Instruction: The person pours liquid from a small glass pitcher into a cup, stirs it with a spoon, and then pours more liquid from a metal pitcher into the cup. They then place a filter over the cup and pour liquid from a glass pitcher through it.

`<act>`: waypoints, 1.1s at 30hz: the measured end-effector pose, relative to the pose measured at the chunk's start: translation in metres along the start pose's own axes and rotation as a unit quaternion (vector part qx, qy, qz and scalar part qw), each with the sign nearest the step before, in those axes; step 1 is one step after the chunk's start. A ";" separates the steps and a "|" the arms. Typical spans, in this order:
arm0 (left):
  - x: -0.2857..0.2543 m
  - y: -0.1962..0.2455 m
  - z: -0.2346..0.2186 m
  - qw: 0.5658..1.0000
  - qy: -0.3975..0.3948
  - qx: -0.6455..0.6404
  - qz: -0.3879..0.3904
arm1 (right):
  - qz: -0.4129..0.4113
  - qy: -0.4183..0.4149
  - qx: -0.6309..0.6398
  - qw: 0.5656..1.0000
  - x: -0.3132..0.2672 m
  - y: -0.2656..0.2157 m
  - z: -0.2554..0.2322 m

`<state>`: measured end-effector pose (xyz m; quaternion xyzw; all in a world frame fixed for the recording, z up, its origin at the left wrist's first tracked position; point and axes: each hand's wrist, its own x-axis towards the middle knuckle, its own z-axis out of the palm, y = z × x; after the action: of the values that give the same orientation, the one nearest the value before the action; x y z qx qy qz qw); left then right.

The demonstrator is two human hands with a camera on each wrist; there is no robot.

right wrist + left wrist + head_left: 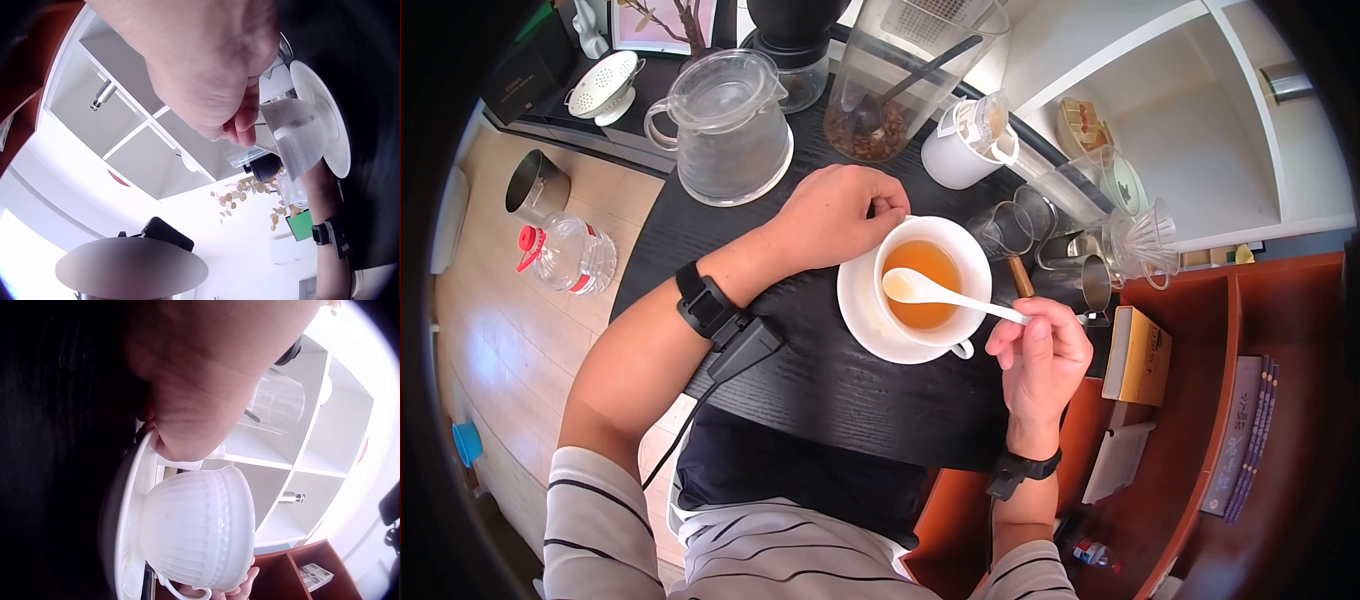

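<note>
A white cup (971, 262) of amber liquid stands on a white saucer (856, 310) on the black table. My left hand (838, 212) reaches to the saucer's far edge; in the left wrist view its thumb lies over the saucer rim, with fingers beneath. A white spoon (945, 294) is pinched by its handle end between the thumb and fingers of my right hand (1045, 358). The spoon's bowl is over the cup, with a little of the liquid in it. Ribbed sides and a looped handle of the cup (187, 528) show in the left wrist view.
Behind the left hand stands a glass pitcher (725, 130). A clear container with beans (868, 135) and a white mug with a drip bag (965, 150) stand at the back. Several glass vessels, including a ribbed dripper (1145, 240), crowd the right edge near an orange-brown shelf (1200, 300).
</note>
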<state>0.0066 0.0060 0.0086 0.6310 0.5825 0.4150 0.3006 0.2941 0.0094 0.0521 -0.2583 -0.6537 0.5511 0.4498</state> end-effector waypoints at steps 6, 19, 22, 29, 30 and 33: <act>0.000 -0.001 0.001 1.000 0.005 0.001 0.006 | -0.028 0.006 -0.038 0.999 -0.001 -0.001 0.009; -0.001 0.005 -0.002 1.000 0.006 0.008 -0.004 | -0.106 0.034 -0.100 0.989 -0.002 0.002 0.017; -0.001 0.006 -0.003 1.000 0.004 0.007 -0.008 | -0.120 0.041 -0.121 0.984 -0.002 0.003 0.016; 0.000 0.004 -0.002 1.000 0.007 0.015 0.001 | -0.149 0.064 -0.156 0.974 0.002 0.004 0.015; -0.001 0.004 -0.002 1.000 0.007 0.016 0.001 | -0.149 0.065 -0.157 0.974 0.002 0.004 0.014; 0.000 0.004 -0.002 1.000 0.007 0.013 -0.002 | -0.174 0.082 -0.228 0.954 0.003 0.002 0.012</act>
<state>0.0069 0.0048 0.0130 0.6305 0.5913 0.4113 0.2891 0.2823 0.0069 0.0514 -0.2807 -0.7577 0.2771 0.5199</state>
